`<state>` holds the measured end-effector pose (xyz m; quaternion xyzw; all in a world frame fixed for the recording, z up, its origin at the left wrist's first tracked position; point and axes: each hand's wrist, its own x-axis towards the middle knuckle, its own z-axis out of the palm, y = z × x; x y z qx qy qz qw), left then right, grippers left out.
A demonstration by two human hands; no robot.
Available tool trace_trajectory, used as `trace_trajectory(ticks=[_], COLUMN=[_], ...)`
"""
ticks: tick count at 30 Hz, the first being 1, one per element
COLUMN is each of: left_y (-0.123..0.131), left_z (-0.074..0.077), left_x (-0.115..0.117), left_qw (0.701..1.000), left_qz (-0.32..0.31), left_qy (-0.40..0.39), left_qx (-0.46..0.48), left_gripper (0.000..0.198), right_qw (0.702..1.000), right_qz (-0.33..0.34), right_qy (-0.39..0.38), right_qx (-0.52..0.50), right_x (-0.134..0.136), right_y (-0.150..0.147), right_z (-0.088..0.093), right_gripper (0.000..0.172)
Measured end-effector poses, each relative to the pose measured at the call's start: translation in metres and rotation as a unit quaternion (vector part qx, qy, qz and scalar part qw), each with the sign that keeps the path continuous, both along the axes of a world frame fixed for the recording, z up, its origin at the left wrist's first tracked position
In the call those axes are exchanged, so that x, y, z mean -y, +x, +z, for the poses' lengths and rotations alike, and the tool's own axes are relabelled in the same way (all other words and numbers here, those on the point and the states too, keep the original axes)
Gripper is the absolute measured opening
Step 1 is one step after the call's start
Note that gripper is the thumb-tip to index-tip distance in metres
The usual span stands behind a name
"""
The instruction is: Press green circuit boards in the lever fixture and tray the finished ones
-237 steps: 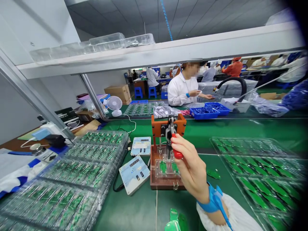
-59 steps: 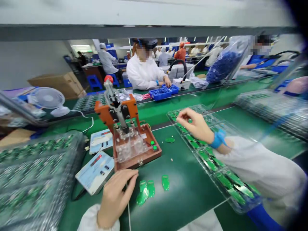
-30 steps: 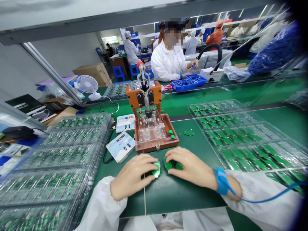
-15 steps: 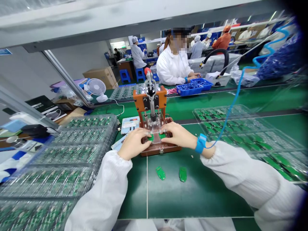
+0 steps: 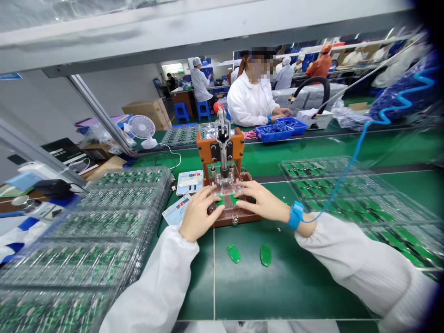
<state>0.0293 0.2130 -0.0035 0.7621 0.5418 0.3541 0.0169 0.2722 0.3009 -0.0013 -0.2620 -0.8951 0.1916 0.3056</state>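
Observation:
A toggle-clamp test fixture (image 5: 221, 148) with an orange frame, a red-tipped lever and a brown base stands in front of me. My left hand (image 5: 201, 210) is at the left side of its base, thumb and fingers around a small green circuit board (image 5: 221, 200). From the right, my right hand (image 5: 262, 201) holds a second green circuit board (image 5: 234, 199) between its fingertips at the fixture bed. The fingers partly hide both boards. Nearer to me, two more green boards, a left one (image 5: 233, 253) and a right one (image 5: 265, 255), lie on the green mat.
Stacked clear trays of circuit boards (image 5: 114, 217) fill the left; further trays (image 5: 333, 185) lie at right. A blue cord runs from my wrist strap (image 5: 296, 215). Two small meters, one (image 5: 189, 182) upright, sit left of the fixture. Opposite, a co-worker (image 5: 249, 99) sits behind blue bins (image 5: 275, 134).
My view has shifted slightly, so the scene sits a little lower and further right. Both hands stay at the fixture bed, and their fingers have spread a little over the boards.

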Motion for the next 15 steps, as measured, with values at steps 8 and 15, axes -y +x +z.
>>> trace_trajectory(ticks=[8,15], left_y=[0.058,0.056], left_z=[-0.032,-0.052], left_x=[0.028,0.027], left_qw=[0.962,0.962], left_qz=[-0.228,-0.236], left_qy=[0.136,0.086], left_qx=[-0.068,-0.108], left_gripper=[0.013,0.023], right_qw=[0.955,0.976], right_qz=[-0.135,-0.023], right_qy=[0.049,0.019], right_qx=[-0.26,-0.215], right_x=[-0.064,-0.112], right_y=[-0.007,-0.062], right_z=[0.096,0.176], right_gripper=[0.021,0.038])
